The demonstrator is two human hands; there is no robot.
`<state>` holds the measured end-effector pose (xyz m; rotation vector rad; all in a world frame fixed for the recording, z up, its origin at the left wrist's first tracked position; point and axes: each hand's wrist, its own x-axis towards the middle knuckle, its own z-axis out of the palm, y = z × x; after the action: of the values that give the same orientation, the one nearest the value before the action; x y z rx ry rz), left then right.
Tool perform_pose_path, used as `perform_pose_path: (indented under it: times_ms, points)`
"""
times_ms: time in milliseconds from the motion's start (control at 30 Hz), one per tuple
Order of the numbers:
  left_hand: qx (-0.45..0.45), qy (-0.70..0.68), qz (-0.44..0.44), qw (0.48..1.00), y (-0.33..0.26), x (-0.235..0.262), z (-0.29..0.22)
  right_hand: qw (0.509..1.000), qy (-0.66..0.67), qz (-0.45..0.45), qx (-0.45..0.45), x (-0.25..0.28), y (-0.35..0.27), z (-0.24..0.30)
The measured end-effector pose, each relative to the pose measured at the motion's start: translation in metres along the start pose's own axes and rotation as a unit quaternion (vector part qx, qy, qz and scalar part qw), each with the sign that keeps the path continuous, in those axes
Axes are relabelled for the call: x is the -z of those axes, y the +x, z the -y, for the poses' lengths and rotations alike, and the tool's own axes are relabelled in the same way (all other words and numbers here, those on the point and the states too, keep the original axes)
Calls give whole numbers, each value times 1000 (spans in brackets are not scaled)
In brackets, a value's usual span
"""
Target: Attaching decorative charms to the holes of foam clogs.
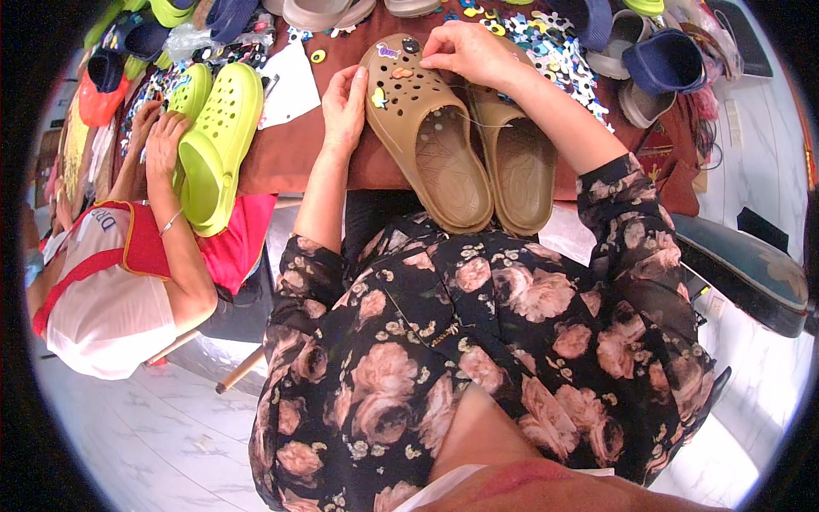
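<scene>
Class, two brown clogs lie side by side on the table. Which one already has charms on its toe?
The left brown clog, steadied by the left hand; coloured charms dot its toe. The right brown clog shows none.

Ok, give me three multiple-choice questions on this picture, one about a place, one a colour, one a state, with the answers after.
1. Where is the right hand?
A. at the toe of a brown clog
B. on the floor
C. in the lap

2. What colour are the clogs under the neighbouring person's hands?
A. lime green
B. white
C. black

3. How is the left hand placed?
A. flat against the side of the brown clog
B. raised in the air
C. holding scissors

Answers: 1 A, its fingertips pinch at the toe holes among charms; 2 A, both are bright lime; 3 A, its palm steadies the clog's edge.
</scene>
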<state>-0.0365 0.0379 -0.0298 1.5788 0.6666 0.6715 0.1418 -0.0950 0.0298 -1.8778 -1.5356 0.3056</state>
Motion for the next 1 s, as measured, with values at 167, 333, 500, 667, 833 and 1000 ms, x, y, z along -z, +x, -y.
perform_pose_path:
  times_ms: [167,333,500,667,833,1000]
  points:
    - [1,3,-1,1000,-1,2,0,981,138,58,-127,-2,1,-11]
    - [12,-8,5,1000,-2,2,-4,969,186,72,-147,2,-2,-6]
    - [-2,2,-2,1000,-1,4,2,959,161,124,-199,7,8,6]
    - [-13,2,11,1000,0,0,-5,939,191,128,-254,3,13,-7]
    - [116,-94,47,988,9,9,-12,904,269,170,-284,5,19,-6]
    - [122,126,70,982,37,-7,-51,903,239,205,-292,7,21,-13]
